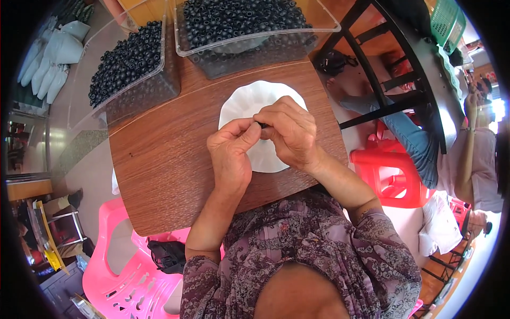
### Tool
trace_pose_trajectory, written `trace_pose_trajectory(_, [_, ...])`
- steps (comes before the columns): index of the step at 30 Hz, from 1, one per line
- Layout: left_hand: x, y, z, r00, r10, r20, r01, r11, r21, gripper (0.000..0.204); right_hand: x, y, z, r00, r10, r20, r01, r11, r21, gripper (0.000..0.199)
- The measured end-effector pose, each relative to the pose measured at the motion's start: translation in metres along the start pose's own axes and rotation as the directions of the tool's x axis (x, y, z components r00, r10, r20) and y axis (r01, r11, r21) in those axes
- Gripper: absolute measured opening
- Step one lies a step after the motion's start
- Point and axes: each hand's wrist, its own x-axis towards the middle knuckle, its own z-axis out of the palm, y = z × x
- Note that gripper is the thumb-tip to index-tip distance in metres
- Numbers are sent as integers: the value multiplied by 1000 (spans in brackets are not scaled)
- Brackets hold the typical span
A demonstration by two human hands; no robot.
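Over a white scalloped plate (236, 103), my two hands meet at the fingertips. A small black piece (262, 125) shows between them, mostly hidden by the fingers. My left hand (232, 151) pinches it with thumb and forefinger. From the other side, my right hand (293, 133) grips the same piece with bent fingers. Two clear plastic bins stand beyond the hands, at the table's far side. Small black ring-like pieces (241, 18) fill the right bin (212, 66), and similar black pieces (130, 64) fill the left bin (162, 90).
The brown wooden table (159, 170) carries the plate and bins. A pink plastic chair (109, 266) with a black bag (167, 255) stands at lower left. At right are a red stool (390, 173), a black-framed table (409, 85) and a seated person (411, 133).
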Motion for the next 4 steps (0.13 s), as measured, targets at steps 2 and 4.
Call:
trace_pose_trajectory(2, [0,0,-2,1000,-17,-6,17,1000,0,16,1,-2,1,1000,17,4,-17,1000,20,31])
trace_pose_trajectory(4, [2,-3,-5,999,-39,-30,37,997,-60,16,0,0,3,999,37,5,-37,999,23,32])
